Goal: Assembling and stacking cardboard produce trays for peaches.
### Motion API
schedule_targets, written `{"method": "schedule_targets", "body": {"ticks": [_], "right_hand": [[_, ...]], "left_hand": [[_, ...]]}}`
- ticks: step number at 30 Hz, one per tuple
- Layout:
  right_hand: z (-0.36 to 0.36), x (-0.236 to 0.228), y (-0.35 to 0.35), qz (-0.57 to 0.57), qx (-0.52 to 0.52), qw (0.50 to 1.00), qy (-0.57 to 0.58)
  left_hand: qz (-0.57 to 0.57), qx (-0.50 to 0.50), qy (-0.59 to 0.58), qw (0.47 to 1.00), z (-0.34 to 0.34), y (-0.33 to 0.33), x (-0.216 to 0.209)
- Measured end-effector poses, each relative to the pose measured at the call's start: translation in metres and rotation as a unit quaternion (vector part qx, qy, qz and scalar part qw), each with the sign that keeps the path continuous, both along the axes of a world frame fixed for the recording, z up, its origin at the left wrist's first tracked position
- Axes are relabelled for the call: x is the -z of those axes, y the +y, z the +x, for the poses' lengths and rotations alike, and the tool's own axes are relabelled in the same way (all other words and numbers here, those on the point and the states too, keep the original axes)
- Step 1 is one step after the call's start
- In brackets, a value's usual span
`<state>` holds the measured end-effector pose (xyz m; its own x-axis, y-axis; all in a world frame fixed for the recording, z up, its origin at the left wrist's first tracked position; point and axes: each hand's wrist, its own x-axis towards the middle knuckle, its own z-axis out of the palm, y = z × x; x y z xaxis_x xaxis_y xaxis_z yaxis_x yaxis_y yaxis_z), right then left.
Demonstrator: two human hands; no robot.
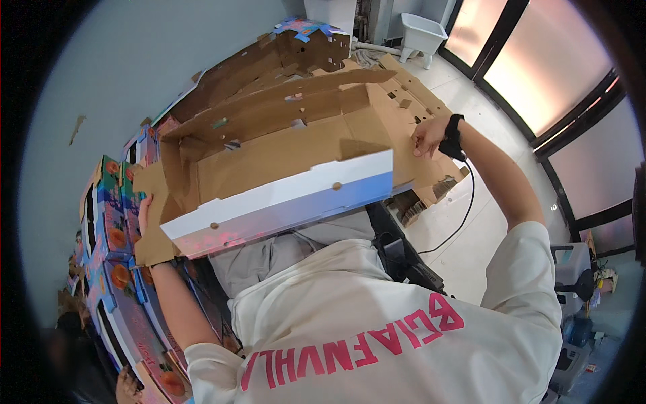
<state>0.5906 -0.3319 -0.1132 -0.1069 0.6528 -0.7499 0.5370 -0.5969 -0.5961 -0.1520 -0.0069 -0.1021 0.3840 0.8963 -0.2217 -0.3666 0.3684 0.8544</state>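
Note:
A long, shallow cardboard box [282, 209] lies open side up across my lap, brown inside, with a white, blue and pink printed outer side toward me. Its end flaps stand outward at the left and right. My left hand [145, 210] grips the left end flap [156, 225] from its outer side; the flap hides part of the hand and wrist. Over the right end flap [397, 138] is my right hand [431, 136], its fingers curled closed. What lies between those fingers, if anything, is hidden. A black band with a cable [452, 138] circles my right wrist.
Printed boxes [114, 229] are stacked along my left. Behind the open box lie another open carton [269, 64] and flattened cardboard [410, 94]. Another person's hand [126, 387] shows at the lower left. A white basin [422, 37] stands far back, near glass doors [538, 60].

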Motion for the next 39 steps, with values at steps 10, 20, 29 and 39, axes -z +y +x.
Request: {"method": "schedule_targets", "body": {"ticks": [10, 20, 29, 39], "right_hand": [[-0.037, 0.089, -0.035, 0.165, 0.198, 0.954, 0.152], [-0.038, 0.167, -0.003, 0.282, 0.416, 0.863, 0.042], [-0.034, 0.145, -0.011, 0.296, 0.420, 0.858, 0.005], [-0.010, 0.112, -0.068, 0.483, 0.501, 0.652, 0.301]], "left_hand": [[-0.032, 0.022, -0.027, 0.999, -0.021, 0.052, 0.063], [0.033, 0.040, -0.044, 0.998, 0.001, 0.036, 0.007], [0.013, 0.031, -0.089, 0.995, 0.003, 0.028, 0.059], [0.148, -0.032, -0.049, 0.987, 0.093, 0.048, 0.000]]}}
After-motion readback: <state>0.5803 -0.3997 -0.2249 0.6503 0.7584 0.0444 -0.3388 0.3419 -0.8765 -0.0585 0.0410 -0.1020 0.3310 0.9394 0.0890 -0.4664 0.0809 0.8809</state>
